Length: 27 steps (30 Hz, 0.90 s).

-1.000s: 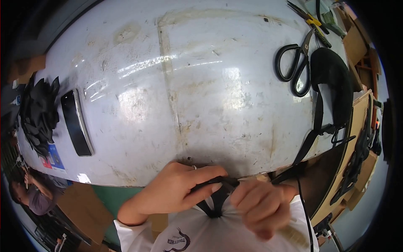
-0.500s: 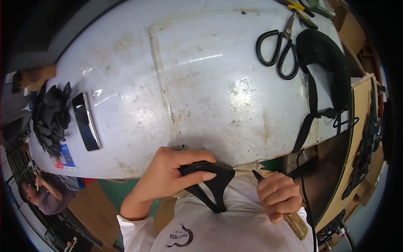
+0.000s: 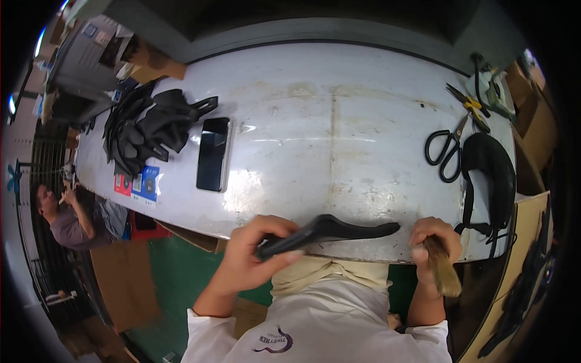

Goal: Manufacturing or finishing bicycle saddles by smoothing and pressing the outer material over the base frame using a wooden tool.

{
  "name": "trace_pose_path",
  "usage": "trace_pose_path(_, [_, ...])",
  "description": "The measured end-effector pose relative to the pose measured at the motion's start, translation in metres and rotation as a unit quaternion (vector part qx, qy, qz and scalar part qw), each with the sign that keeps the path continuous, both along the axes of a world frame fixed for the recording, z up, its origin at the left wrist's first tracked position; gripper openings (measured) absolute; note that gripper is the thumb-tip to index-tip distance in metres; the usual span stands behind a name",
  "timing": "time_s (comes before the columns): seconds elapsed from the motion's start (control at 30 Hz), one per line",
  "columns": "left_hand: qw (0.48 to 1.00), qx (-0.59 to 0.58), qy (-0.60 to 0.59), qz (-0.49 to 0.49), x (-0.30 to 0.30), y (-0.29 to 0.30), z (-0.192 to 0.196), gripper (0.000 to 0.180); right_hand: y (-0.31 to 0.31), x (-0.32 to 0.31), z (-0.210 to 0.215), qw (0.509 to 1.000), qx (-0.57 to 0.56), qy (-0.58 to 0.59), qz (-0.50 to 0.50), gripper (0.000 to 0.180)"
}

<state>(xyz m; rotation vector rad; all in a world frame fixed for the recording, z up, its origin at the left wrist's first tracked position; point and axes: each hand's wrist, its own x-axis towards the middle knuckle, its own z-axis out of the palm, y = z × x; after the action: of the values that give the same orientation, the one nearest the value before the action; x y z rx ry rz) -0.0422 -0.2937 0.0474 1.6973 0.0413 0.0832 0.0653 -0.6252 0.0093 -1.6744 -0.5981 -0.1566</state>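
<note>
Your left hand (image 3: pixel 247 251) is closed on one end of the black piece (image 3: pixel 351 231), with the thumb at the near side and the fingers at the far side. This piece is at the near edge of the table (image 3: pixel 290 175), in front of your body, and its free tip points to your right hand (image 3: pixel 433 231), near to it but apart. I cannot tell if the piece touches the table. Your right hand is curled around the brush (image 3: pixel 446 275), and the pale bristles come out below, pointing down toward you. On the left of the table lies a heap of black parts (image 3: pixel 151 130), with the phone (image 3: pixel 213 154) just beside it. On the right side are the scissors (image 3: pixel 448 148), the yellow-handled pliers (image 3: pixel 472 106) and a curved black pad (image 3: pixel 496 172).
</note>
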Motion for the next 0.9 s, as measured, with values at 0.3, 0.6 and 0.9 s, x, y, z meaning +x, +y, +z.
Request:
trace_pose_path(0.3, [0.989, 0.065, -0.045, -0.122, 0.023, -0.051, 0.012, 0.038, 0.096, -0.004, 0.074, 0.831, 0.281, -0.254, 0.407, 0.010])
trace_pose_path(0.6, [0.983, 0.062, -0.139, -0.099, 0.020, -0.059, -0.001, 0.038, 0.096, -0.006, 0.078, 0.857, 0.223, -0.170, 0.432, 0.015])
trace_pose_path(0.9, [0.980, 0.083, -0.161, -0.079, 0.018, -0.075, -0.001, 0.028, 0.057, -0.004, 0.066, 0.875, 0.289, -0.205, 0.328, 0.019])
